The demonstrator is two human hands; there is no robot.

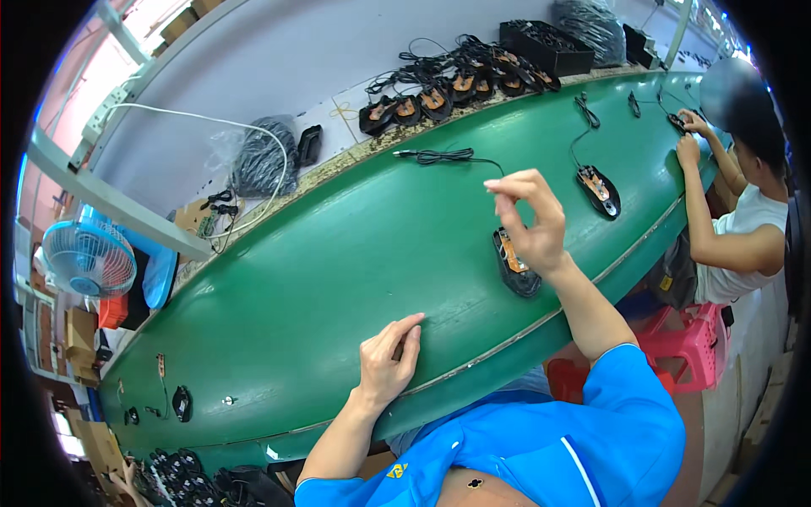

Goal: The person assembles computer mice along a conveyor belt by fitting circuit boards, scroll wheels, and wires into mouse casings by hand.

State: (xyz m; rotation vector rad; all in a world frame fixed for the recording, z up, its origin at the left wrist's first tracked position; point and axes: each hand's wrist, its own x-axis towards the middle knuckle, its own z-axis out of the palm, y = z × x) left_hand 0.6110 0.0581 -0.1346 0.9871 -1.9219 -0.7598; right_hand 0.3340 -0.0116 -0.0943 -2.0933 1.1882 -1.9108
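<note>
My right hand (534, 224) is raised over a computer mouse (522, 281) whose top shell is off, partly covering it. The fingers are curved, with a small gap between thumb and forefinger and nothing visible between them. This mouse has a black base and an orange-brown circuit board. A bundled black cable (448, 156) lies beyond it on the green conveyor belt (321, 279). My left hand (389, 359) rests by the belt's near edge, fingers loosely bent and apart, holding nothing I can see.
Another opened mouse (600, 193) lies to the right. A co-worker (748, 211) handles a small black part at far right. Several opened mice (435, 101) line the far ledge beside a black box (547, 49). A blue fan (89, 258) stands left; a pink stool (693, 342) stands right.
</note>
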